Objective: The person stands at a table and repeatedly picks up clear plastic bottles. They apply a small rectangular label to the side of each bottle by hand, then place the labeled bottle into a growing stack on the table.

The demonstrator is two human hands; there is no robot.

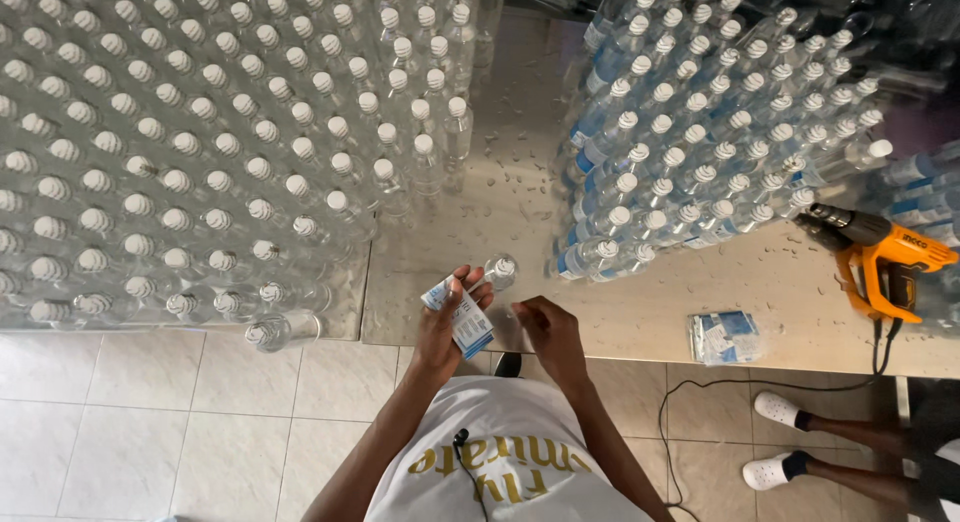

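The left hand point(445, 327) holds a blue-and-white label point(466, 322) in a closed grip beside the clear bottle point(499, 274) on the counter point(640, 312). The right hand point(548, 327) steadies the bottle's base; its grip state cannot be determined. Align label squarely before wrapping.

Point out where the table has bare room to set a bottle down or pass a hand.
A bare lane of table runs between the unlabelled bottles and the labelled bottles. More room lies between the label stack and the right hand. Both bottle blocks are packed tight. The left hand holds labels.
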